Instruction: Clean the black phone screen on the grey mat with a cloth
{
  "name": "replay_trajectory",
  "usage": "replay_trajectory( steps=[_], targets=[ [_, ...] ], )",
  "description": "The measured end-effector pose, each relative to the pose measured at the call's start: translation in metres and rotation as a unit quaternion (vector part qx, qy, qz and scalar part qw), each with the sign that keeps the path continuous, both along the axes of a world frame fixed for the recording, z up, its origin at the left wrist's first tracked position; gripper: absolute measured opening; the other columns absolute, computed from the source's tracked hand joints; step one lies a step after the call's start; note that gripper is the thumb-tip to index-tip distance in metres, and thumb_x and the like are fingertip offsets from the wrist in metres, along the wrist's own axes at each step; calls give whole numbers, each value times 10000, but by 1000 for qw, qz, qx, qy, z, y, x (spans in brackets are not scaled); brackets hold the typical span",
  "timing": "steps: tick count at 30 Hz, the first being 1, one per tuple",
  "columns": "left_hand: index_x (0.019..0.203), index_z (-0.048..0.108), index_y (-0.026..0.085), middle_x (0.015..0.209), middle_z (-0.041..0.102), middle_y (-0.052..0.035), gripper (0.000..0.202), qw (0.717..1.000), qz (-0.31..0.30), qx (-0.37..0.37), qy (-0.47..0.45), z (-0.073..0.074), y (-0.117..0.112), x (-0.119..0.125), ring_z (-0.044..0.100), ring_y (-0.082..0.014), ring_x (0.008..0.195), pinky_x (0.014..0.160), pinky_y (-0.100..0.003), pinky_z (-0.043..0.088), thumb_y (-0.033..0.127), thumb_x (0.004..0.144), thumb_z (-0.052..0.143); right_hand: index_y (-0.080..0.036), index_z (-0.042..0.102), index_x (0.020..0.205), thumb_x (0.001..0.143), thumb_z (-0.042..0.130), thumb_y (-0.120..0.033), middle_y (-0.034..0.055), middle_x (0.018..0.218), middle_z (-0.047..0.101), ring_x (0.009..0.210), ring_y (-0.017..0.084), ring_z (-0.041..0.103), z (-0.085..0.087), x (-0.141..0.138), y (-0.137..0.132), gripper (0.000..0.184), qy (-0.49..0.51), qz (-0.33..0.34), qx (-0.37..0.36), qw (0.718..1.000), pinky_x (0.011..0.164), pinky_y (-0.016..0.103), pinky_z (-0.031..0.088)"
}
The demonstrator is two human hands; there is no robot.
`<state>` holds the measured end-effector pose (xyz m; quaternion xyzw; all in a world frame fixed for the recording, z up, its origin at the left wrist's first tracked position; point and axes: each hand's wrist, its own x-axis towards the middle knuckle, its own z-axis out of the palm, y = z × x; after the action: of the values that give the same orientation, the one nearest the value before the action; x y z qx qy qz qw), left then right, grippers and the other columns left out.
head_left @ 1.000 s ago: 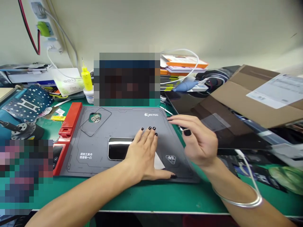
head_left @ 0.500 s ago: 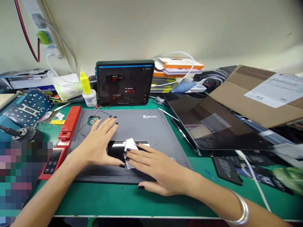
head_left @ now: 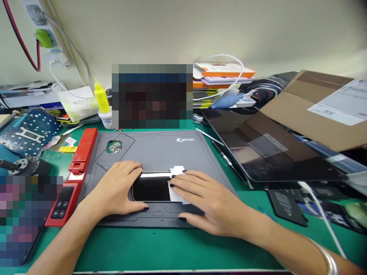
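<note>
White sheet [head_left: 175, 194] has slid rightward across the phone [head_left: 151, 188]

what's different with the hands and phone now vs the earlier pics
The left hand moved leftward, from over the phone to its left end. The right hand came in from near the mat's right edge to the white sheet, which slid from mid-phone to its right end. The phone stayed on the mat.
</note>
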<state>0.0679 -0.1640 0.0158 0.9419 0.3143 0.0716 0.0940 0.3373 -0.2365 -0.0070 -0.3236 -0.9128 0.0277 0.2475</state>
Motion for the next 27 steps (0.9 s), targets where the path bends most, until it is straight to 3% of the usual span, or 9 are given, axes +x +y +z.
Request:
replay_trajectory(
  steps=[4,9,14,18,22,27],
  targets=[
    [1239,556,125,1335,563,-179,708,1000,2,3,2,-1,2,-4,523,-343,1239,1049,-499,432,525,698,777,-95,653,1195,933,576,-313,152,1279,635,1226,305,563,-2,1,-1,350,-41,23,-19,999,1065,538,448],
    [1216,572,136,1327,572,-170,703,1000,5,16,13,2,4,-7,508,-345,1255,1063,-509,417,535,678,786,-74,593,1306,922,586,-286,180,1363,569,1284,322,520,-5,2,-3,439,-63,-41,-19,997,1094,553,418],
    [1194,588,152,1320,580,-161,663,1000,4,19,14,5,4,-8,498,-363,1267,1071,-539,401,533,685,777,-68,552,1357,928,597,-417,163,1413,524,1338,306,464,-5,2,-5,555,-83,14,-54,995,1147,542,352],
    [1184,599,127,1333,567,-169,684,999,8,12,30,6,5,-11,490,-363,1275,1082,-537,397,527,668,801,-34,547,1352,973,527,-419,200,1434,487,1338,340,457,-6,2,-6,540,-101,-56,-37,993,1120,583,370],
    [1223,593,128,1359,550,-165,699,999,5,2,35,6,6,-14,464,-361,1301,1109,-533,374,510,676,803,-51,534,1368,970,509,-513,167,1440,492,1335,325,463,-5,0,-10,610,-110,-10,-40,993,1118,547,395],
    [1233,591,150,1366,544,-152,671,999,6,-12,29,6,6,-15,454,-354,1310,1124,-543,355,486,688,792,-53,560,1342,969,541,-400,191,1424,502,1323,332,477,-5,0,-11,510,-99,-61,-34,993,1124,570,373]
  ],
)
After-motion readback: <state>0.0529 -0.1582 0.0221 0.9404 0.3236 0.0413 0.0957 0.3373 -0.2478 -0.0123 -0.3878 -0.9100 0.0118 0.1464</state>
